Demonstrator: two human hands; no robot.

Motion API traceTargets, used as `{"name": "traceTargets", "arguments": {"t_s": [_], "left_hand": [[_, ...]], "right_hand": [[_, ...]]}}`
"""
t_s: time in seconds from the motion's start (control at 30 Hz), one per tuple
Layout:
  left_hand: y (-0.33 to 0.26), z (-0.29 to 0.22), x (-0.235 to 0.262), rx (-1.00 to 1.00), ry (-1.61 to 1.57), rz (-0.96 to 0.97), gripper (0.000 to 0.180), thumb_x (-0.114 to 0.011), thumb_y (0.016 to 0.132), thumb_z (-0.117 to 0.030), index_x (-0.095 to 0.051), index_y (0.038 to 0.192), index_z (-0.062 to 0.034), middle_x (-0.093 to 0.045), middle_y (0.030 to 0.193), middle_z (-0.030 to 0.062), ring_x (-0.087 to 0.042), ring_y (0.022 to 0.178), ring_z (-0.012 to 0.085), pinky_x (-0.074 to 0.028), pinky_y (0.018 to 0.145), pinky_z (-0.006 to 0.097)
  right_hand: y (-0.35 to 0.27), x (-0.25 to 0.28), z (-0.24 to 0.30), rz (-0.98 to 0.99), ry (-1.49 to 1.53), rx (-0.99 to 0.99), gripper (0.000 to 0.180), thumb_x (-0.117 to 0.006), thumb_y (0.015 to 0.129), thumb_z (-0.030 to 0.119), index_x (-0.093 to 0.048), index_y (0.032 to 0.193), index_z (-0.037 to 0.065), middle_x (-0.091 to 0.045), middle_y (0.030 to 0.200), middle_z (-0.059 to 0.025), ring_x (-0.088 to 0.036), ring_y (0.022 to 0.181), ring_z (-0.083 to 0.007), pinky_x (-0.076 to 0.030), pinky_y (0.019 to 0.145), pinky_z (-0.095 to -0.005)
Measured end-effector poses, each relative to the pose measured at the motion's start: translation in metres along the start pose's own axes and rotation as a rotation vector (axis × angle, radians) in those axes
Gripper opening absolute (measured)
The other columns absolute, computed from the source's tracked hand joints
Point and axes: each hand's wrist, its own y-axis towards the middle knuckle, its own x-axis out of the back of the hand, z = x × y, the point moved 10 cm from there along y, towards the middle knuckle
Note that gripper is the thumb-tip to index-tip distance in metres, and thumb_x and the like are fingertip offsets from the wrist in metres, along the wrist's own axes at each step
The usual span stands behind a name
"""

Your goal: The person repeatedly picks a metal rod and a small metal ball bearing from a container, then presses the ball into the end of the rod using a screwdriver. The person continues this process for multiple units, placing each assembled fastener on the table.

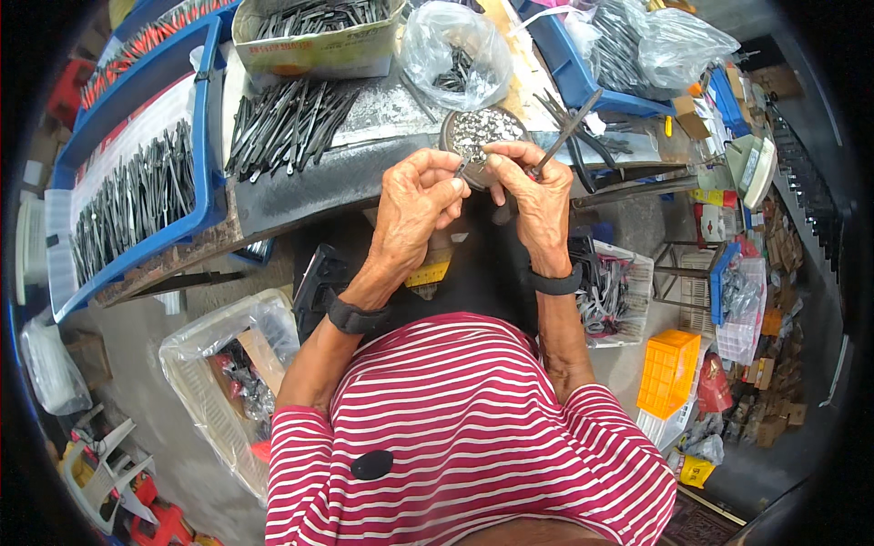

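My left hand (417,196) is closed in a pinch at the table's front edge, with a small dark piece (462,169) at its fingertips, too small to name. Beside it, my right hand (539,196) is closed too, thumb and forefinger pinched together. A long, thin dark metal rod (569,130) sticks up from its grip, slanting away to the right. Just beyond the fingertips stands a round dish (448,136) holding many small silvery parts (482,127). Pliers with dark handles (583,159) lie on the table right of my right hand.
Loose dark metal strips (289,127) lie left of the dish, near a cardboard box (314,53). Blue trays (214,118) hold more strips at far left. A clear plastic bag (455,55) sits behind the dish. Below are a white crate (187,364) and an orange crate (669,373).
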Motion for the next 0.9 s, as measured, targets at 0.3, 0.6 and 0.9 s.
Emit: {"name": "traceTargets", "arguments": {"t_s": [0.3, 0.6, 0.9], "left_hand": [[0.003, -0.004, -0.004, -0.039, 0.064, -0.070, 0.018, -0.055, 0.079, -0.002, -0.057, 0.097, 0.0030, -0.059, 0.074, 0.0043, -0.049, 0.060, 0.0057, -0.040, 0.054, 0.019], [0.003, -0.007, -0.006, -0.082, 0.094, -0.072, 0.017, -0.054, 0.084, -0.002, -0.056, 0.100, 0.0041, -0.061, 0.075, 0.0056, -0.045, 0.055, 0.0042, -0.032, 0.045, 0.016], [0.001, -0.007, -0.003, -0.096, 0.115, -0.093, 0.015, -0.055, 0.084, -0.003, -0.057, 0.098, 0.0042, -0.061, 0.074, 0.0049, -0.045, 0.054, 0.0040, -0.033, 0.045, 0.016]], "right_hand": [[-0.001, -0.006, 0.006, 0.035, 0.110, -0.002, 0.017, -0.057, 0.079, -0.001, -0.063, 0.094, -0.006, -0.057, 0.068, -0.0043, -0.047, 0.053, -0.0081, -0.036, 0.049, -0.0195], [-0.002, -0.013, 0.010, 0.071, 0.044, 0.063, 0.024, -0.053, 0.079, -0.004, -0.058, 0.102, -0.005, -0.057, 0.077, -0.0039, -0.049, 0.058, -0.0068, -0.037, 0.049, -0.0190], [-0.004, -0.016, 0.010, 0.103, 0.049, 0.050, 0.029, -0.053, 0.080, -0.002, -0.052, 0.108, -0.006, -0.058, 0.078, -0.0050, -0.049, 0.060, -0.0072, -0.038, 0.049, -0.0190]]}}
